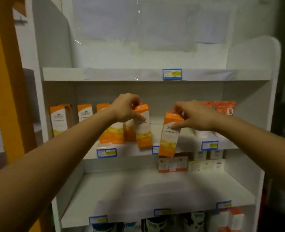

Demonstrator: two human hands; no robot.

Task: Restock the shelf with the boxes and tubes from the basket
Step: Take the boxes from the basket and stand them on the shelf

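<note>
Left hand (125, 108): grip closed on an upright orange-and-white box (142, 126).
Right hand (195, 115): grip closed on a tilted box (170, 134).
Nine o'clock: matching boxes (61, 119) are stood along the shelf (188, 143).

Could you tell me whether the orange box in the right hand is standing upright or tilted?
Tilted. The orange box in the right hand leans top-right, its base overhanging the shelf edge.

Single head view, worn by the person, facing forward straight at the shelf (155, 74), slightly downward. Close, arm's reach. Both arms enter from 7 and 4 o'clock; hands meet near frame centre. Wide-angle, edges bend. No second view.
</note>
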